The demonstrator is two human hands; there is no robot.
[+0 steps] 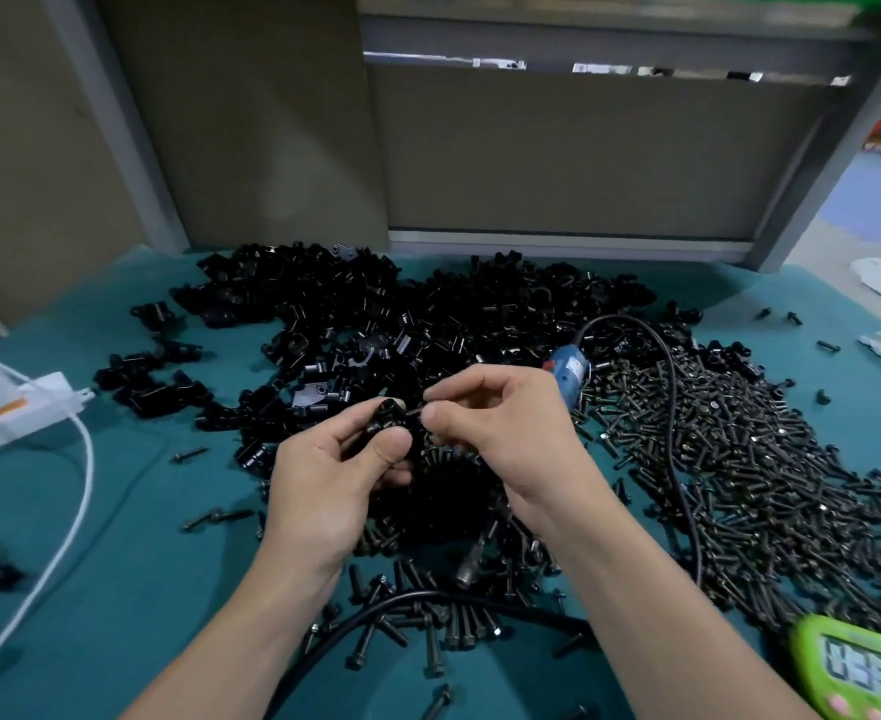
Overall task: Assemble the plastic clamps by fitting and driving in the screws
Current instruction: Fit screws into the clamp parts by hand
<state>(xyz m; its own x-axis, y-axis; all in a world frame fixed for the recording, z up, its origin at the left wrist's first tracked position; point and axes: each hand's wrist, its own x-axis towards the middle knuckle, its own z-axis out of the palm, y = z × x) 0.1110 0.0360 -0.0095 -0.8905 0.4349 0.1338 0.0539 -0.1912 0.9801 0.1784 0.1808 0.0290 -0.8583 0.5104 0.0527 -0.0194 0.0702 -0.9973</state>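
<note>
Small black plastic clamp largely covered by the fingers of left hand. Black screw pinched in right hand: only a sliver shows. Blue electric screwdriver half hidden behind right hand. Green digital timer cut by near right edge, digits blurred.

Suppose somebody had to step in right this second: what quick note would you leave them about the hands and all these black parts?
Left hand grips one black clamp. Right hand pinches a screw, its tip at the clamp.
Loose clamps are heaped at the back, spare screws to the right. The blue driver lies behind the right hand, untouched.
Done: screw brought to the clamp. Left: seat it, drive it in, then work through the heaps.
</note>
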